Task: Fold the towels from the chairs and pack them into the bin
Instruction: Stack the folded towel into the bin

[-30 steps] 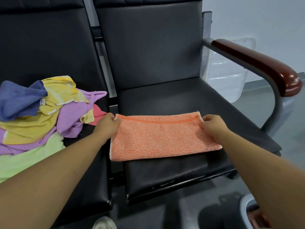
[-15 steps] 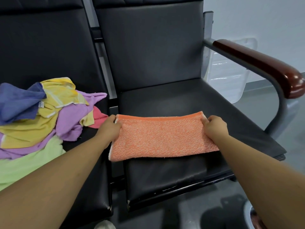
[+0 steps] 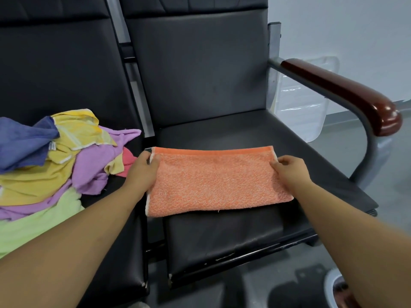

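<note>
One orange towel (image 3: 215,183) lies folded into a flat rectangle on the seat of the right-hand chair (image 3: 222,238), with its plain woven band along the far edge and its left end reaching over the gap between the two seats. Both hands are clamped on it: the left hand (image 3: 142,172) pinches the left edge near the far corner, thumb on top, and the right hand (image 3: 289,170) pinches the right edge near the other far corner, fingers curled over the cloth. Just left of the left hand, a loose pile of towels (image 3: 44,170) in blue, yellow, purple, pink and green sits unfolded on the seat of the left-hand chair (image 3: 62,70). A dark wooden armrest (image 3: 347,96) runs along the right chair's outer side, and behind it a clear plastic container (image 3: 300,103) stands by the wall.
</note>
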Motion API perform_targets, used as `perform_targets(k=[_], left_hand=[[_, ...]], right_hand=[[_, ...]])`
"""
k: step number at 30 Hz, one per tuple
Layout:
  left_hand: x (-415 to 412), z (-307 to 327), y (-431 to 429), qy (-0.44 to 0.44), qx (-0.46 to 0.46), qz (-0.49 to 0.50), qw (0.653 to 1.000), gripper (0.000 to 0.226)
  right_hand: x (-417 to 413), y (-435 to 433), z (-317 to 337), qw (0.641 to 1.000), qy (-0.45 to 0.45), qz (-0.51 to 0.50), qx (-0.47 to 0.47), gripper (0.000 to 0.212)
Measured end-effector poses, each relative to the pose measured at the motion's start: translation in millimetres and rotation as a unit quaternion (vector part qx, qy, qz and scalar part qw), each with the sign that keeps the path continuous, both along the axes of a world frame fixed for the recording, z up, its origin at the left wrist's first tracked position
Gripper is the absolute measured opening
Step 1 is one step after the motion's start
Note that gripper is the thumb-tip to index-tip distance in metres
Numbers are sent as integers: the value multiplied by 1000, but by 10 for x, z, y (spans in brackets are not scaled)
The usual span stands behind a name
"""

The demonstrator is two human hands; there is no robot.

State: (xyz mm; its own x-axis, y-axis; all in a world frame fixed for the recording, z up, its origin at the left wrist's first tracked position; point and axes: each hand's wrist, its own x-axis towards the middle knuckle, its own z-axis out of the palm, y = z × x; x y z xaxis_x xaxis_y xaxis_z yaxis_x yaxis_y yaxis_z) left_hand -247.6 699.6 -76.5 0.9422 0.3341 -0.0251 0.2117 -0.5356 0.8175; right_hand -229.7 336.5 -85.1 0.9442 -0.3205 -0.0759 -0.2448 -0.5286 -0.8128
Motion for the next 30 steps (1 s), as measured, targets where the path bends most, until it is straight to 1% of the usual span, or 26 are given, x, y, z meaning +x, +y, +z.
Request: perform_targets(k=[2, 4, 5, 7, 9, 11, 13, 14, 16, 17, 22, 24, 26, 28, 29, 30], left_hand=[[15, -5, -13, 55, 15, -1, 998, 36], [6, -9, -2, 111, 48, -12, 993, 50], [-12, -12, 5, 134, 47, -15, 990, 58], [-88, 28, -18, 173, 3, -23, 985, 65], [-165, 65, -55, 218, -40, -44, 974, 63], [-250, 124, -94, 256, -55, -69, 962, 54], [-310, 166, -109, 268, -50, -71, 960, 45], [-332, 185, -104, 266, -53, -63, 960, 43], [-383, 228, -94, 255, -99, -34, 961, 35], [-411, 249, -85, 250, -126, -25, 960, 32], [-564, 380, -13, 216, -155, -73, 961, 29], [-606, 496, -29, 182, -155, -84, 967, 25], [-642, 646, -84, 125, -152, -103, 975, 18], [-685, 822, -196, 76, -172, -129, 974, 12], [-706, 903, -270, 57, -185, -144, 971, 10], [-719, 959, -346, 41, -188, -158, 969, 8]], right_hand=[[8, 12, -23, 999, 10, 1, -32, 24], [8, 57, 4, 995, 14, 20, -95, 33], [-6, 86, 28, 990, 6, 30, -138, 36], [-79, 174, 86, 972, -27, 63, -225, 38], [-198, 322, 140, 948, -62, 137, -282, 39], [-360, 531, 168, 926, -59, 240, -284, 45], [-495, 728, 128, 897, -4, 338, -284, 54], [-547, 799, 86, 880, 24, 370, -297, 58], [-615, 868, -23, 852, 67, 400, -331, 62], [-635, 869, -60, 846, 76, 404, -339, 63], [-720, 855, -38, 837, 91, 416, -344, 63], [-776, 928, 6, 836, 104, 418, -340, 64], [-851, 1051, 59, 844, 114, 421, -312, 64], [-941, 1203, 159, 861, 113, 432, -243, 60], [-993, 1273, 208, 877, 117, 430, -181, 56], [-1014, 1347, 227, 898, 129, 411, -94, 51]])
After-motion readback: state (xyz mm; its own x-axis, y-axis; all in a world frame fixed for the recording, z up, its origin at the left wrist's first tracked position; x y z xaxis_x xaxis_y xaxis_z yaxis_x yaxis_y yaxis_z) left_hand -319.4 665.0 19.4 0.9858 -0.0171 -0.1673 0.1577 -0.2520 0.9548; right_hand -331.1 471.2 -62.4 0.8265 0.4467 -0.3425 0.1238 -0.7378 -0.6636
